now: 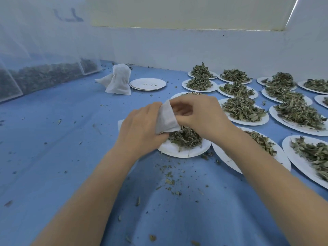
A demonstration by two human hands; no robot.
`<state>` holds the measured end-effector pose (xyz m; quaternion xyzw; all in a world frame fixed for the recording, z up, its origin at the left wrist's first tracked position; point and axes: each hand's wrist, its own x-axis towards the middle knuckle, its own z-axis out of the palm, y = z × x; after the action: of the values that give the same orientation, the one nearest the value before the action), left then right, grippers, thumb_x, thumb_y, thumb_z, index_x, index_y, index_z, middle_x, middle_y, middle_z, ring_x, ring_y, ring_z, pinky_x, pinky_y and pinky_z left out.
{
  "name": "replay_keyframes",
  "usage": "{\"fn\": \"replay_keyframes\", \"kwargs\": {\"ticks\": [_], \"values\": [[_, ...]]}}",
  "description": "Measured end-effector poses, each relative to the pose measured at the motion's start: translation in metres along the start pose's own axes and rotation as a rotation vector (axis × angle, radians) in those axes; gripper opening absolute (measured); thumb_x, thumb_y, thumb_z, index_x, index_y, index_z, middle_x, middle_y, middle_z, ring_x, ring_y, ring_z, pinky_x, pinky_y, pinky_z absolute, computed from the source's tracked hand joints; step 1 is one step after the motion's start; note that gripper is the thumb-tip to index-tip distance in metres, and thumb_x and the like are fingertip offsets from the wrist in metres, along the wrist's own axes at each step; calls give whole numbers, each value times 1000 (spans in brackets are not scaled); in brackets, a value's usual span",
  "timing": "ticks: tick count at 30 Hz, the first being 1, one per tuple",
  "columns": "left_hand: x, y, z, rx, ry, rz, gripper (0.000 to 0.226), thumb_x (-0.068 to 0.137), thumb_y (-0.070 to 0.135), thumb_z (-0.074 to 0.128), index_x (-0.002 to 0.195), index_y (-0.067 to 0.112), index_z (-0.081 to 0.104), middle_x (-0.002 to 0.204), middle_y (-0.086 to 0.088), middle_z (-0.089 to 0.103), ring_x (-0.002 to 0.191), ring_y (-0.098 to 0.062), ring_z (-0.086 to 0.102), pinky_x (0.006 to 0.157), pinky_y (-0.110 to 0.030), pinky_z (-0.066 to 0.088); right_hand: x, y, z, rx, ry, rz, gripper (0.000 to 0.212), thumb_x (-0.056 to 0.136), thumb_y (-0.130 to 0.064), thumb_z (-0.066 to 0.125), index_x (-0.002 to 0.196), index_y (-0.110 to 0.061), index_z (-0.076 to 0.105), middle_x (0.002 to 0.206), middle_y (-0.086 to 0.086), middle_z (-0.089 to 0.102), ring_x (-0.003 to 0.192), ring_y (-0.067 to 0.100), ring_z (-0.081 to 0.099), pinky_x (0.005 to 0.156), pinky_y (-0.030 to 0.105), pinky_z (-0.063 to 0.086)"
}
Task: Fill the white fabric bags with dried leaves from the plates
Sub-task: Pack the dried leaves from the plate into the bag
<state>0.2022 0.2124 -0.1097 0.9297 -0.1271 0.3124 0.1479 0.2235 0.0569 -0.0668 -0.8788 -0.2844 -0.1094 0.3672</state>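
I held a white bag (166, 118) over the nearest plate (182, 150) of dried leaves (185, 137), my left hand (142, 125) gripping its side and my right hand (198, 112) pinching its mouth, fingers (181, 110) curled and clamped on the cloth. Two filled bags (118, 79) stood far back on the blue surface (62, 139) (beside an emptied plate (148, 84)). More heaped plates (245, 110) lay to my right.

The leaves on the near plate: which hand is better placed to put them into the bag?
Probably the right hand: it is directly above the leaves, while the left hand grips the bag.
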Motion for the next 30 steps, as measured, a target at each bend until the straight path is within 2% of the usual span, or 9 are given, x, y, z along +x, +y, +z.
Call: {"fn": "replay_keyframes", "kwargs": {"ticks": [2,5,10,14,17,20,23,25,30], "values": [[0,-1,0,-26,15,-38,59,69,29,76,119,7,53,105,-8,64,87,-31,57,61,-22,15,-1,-1,-5,220,-91,42,28,79,-7,69,100,-26,69,94,-8,72,85,-2,66,84,14,50],[0,-1,1,-64,24,-50,55,70,28,76,117,10,55,103,-5,64,85,-28,58,61,-21,17,-1,1,-7,177,-173,41,26,85,-8,65,105,-25,71,99,-9,72,93,-3,65,88,15,48],[-1,2,2,-86,-6,-17,50,67,28,77,110,8,58,93,-5,64,73,-27,52,58,-24,13,-2,3,4,4,-212,35,17,85,-13,63,99,-22,66,87,-4,73,65,-5,54,62,9,39],[0,4,1,-131,-18,-70,58,63,33,71,116,17,54,99,1,63,78,-22,50,57,-25,14,-2,9,-3,48,-384,79,20,94,-16,52,114,-18,55,89,-2,71,70,7,56,66,23,43],[1,2,1,-89,-56,-81,59,65,33,70,119,23,49,100,4,61,84,-24,53,58,-26,13,0,13,-13,134,-294,60,23,91,-14,56,113,-19,60,106,-6,69,100,8,63,89,31,49],[1,-7,-1,-42,-81,-109,54,66,28,69,116,23,49,98,2,62,85,-27,54,58,-26,14,-1,17,-20,204,-109,79,14,82,-26,70,95,-25,70,92,-11,72,89,2,66,87,26,51],[2,-17,-2,-71,-99,-178,52,69,32,68,117,25,48,103,2,61,91,-29,55,66,-29,27,-1,24,-26,-121,-75,126,20,78,-46,69,90,-30,70,83,-16,68,80,-1,62,72,21,51],[2,-21,-4,-91,-94,-202,56,67,43,63,118,26,48,105,2,61,93,-30,55,67,-30,32,-1,27,-25,-359,-237,200,42,77,-57,63,111,-32,63,97,-14,64,86,5,58,66,22,44],[2,-22,-5,-90,-103,-199,58,63,47,59,116,25,49,104,1,61,93,-31,55,66,-31,32,0,35,-12,-595,-429,230,52,88,-38,56,138,-26,44,132,5,50,120,19,46,86,29,41]]}}
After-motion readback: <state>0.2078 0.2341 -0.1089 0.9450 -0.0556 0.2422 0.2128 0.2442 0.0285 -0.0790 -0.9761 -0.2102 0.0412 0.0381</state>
